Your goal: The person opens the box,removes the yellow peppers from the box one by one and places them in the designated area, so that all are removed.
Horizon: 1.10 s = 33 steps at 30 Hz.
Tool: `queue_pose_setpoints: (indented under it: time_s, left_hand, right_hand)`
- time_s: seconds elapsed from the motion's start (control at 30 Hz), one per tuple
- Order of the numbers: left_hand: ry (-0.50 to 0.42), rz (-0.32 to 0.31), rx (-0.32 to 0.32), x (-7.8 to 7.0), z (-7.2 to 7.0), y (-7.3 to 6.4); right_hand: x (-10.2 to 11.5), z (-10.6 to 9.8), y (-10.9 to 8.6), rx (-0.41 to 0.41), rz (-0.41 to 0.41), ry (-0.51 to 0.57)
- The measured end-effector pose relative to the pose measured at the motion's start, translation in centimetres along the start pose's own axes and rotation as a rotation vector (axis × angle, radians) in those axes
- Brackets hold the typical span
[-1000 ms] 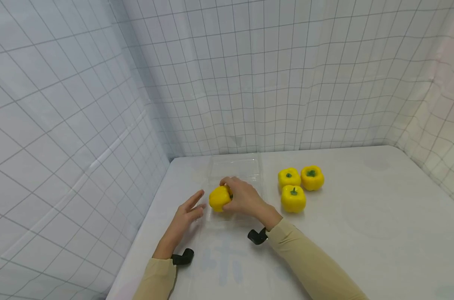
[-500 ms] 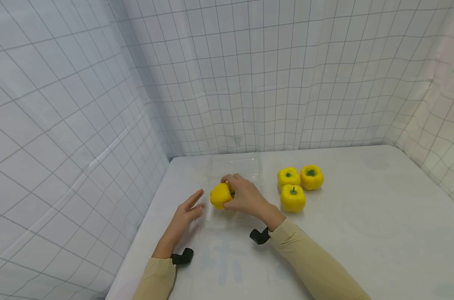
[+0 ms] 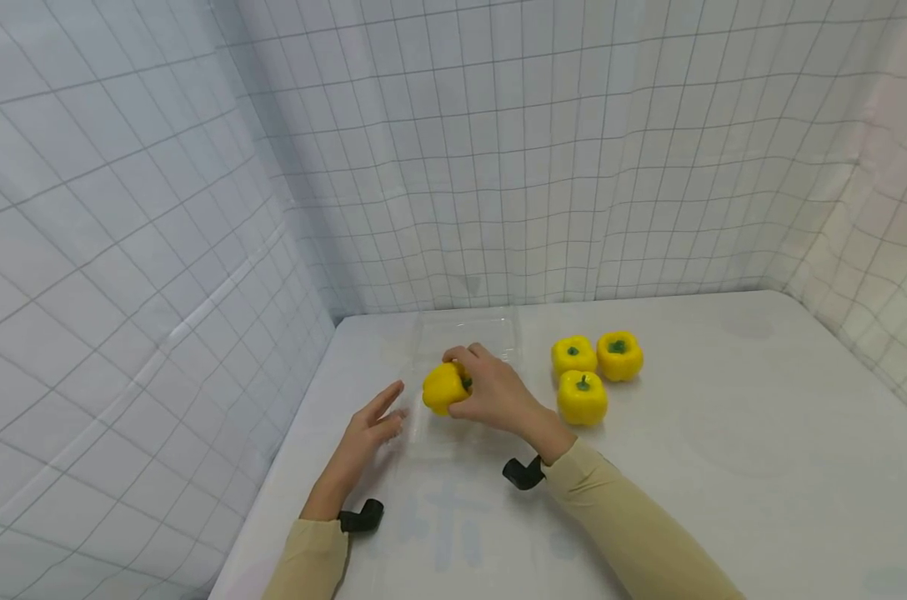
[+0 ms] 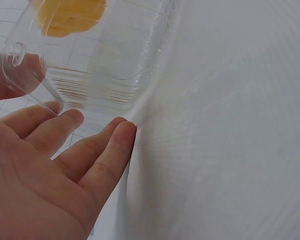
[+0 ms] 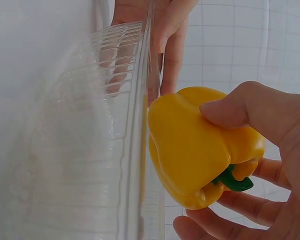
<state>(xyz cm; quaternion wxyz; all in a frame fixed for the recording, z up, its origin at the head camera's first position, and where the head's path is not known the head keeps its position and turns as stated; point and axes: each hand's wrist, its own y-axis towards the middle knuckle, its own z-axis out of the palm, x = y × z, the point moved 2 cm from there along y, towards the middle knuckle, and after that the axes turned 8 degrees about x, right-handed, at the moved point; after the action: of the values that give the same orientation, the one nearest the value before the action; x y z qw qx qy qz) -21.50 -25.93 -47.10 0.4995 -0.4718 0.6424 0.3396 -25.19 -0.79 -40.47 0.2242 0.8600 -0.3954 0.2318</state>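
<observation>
My right hand (image 3: 498, 392) grips a yellow bell pepper (image 3: 443, 388) between thumb and fingers. The pepper is tilted, its green stem (image 5: 235, 181) facing the palm. It overlaps the clear plastic container (image 3: 464, 333) in the head view; the right wrist view shows it just above the container's rim (image 5: 142, 125). My left hand (image 3: 365, 433) is at the container's left side, fingers extended and thumb spread. Fingertips (image 4: 72, 117) lie right at the container's ribbed wall (image 4: 92, 92) in the left wrist view, with the thumb by its corner.
Further yellow bell peppers (image 3: 582, 398) stand in a cluster to the right of the container, stems up. A white table (image 3: 724, 467) lies underneath. White grid-patterned curtains (image 3: 453, 167) enclose the back and sides.
My right hand has risen slightly from the container with the pepper, whose stem now shows more. The left hand stays in place, and the other peppers have not moved.
</observation>
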Motion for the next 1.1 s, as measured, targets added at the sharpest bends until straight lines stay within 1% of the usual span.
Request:
queue_pose_setpoints:
  time_s: [0.37, 0.63, 0.87, 1.1]
  left_hand:
    - [0.008, 0.006, -0.008, -0.2, 0.1, -0.2]
    - [0.024, 0.000, -0.011, 0.0, 0.0, -0.1]
    - [0.025, 0.002, -0.015, -0.2, 0.0, -0.2]
    - [0.019, 0.000, -0.011, -0.1, 0.0, -0.1]
  right_hand:
    - [0.4, -0.7, -0.3, -0.045, -0.016, -0.024]
    - [0.4, -1.5, -0.7, -0.082, -0.045, -0.029]
    - [0.4, -2.6, -1.1, -0.119, -0.056, -0.042]
    - [0.5, -3.7, -1.6, -0.152, -0.061, -0.087]
